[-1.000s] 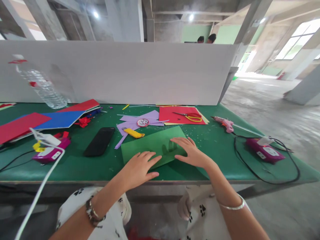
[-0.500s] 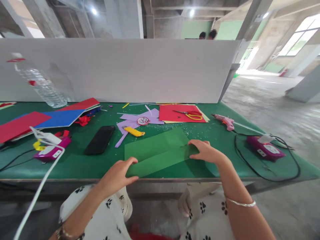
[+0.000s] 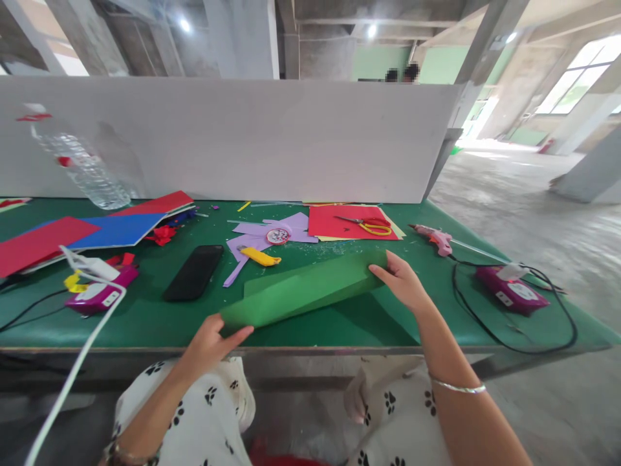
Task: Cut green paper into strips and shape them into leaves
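Observation:
A sheet of green paper (image 3: 310,288) is stretched between my two hands above the front of the green table, its near edge lifted and curling over. My left hand (image 3: 213,340) pinches its lower left corner, thumb on top. At the right end, my right hand (image 3: 396,279) grips the other corner between thumb and fingers. Part of a green sheet lies behind the raised part; whether it is the same sheet I cannot tell. Just beyond lie a yellow utility knife (image 3: 261,256), purple paper scraps (image 3: 295,226) and a small round patterned piece (image 3: 278,236).
Orange-handled scissors (image 3: 373,226) rest on red paper (image 3: 325,221) at the back. A pink glue gun (image 3: 434,238) and a purple power strip (image 3: 512,288) with a looped cable sit right. Leftward are a black phone (image 3: 194,272), another power strip (image 3: 104,288) and a plastic bottle (image 3: 82,165).
Both hands have raised the near edge of the green paper off the table. My left hand moved left and my right hand slightly right and up, pulling the sheet wider.

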{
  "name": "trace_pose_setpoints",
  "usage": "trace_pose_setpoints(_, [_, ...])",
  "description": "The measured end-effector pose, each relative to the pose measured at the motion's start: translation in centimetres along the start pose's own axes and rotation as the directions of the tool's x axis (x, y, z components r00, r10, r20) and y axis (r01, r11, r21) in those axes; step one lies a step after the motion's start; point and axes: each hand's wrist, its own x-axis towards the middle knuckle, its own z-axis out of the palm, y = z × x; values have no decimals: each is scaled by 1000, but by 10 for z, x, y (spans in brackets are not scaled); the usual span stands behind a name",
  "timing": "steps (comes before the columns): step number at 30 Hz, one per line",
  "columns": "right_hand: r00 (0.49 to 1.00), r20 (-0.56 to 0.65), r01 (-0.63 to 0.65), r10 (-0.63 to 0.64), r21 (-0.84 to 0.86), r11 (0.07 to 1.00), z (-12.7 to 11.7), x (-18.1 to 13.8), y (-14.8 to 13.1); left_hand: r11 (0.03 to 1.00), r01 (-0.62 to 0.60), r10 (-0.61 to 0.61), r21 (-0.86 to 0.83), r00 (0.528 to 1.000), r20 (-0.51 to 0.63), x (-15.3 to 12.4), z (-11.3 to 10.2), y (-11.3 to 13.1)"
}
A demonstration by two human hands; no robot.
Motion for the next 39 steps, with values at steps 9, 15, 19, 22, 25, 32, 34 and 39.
trace_pose_setpoints(9, [957,91,-288,274,248,925,-4,-12,-6,993,-83,56,-87,959,-277,38,-26,30])
trace_pose_setpoints(15, [891,-307,-133,334,527,839,25,-9,-10,851,-324,504,412,723,-472,42,-2,69])
trace_pose_setpoints(19, [869,-412,-34,275,505,863,62,-21,-14,759,-512,570,402,821,-30,33,44,92])
trace_pose_setpoints(22, [919,-349,-28,186,412,911,84,-34,-18,760,-512,543,402,839,42,36,73,97])
trace_pose_setpoints(25, [956,-290,45,40,282,958,91,-42,-21,717,-508,571,478,821,17,44,83,93])
trace_pose_setpoints(32, [860,2,471,-510,-387,793,39,-30,-14,710,-566,614,418,789,25,54,56,75])
trace_pose_setpoints(34, [789,42,482,-613,-661,576,21,-25,-11,664,-656,655,359,742,144,57,47,67])
trace_pose_setpoints(39, [693,233,467,-682,-866,179,14,-28,-8,615,-767,620,185,615,487,60,31,45])
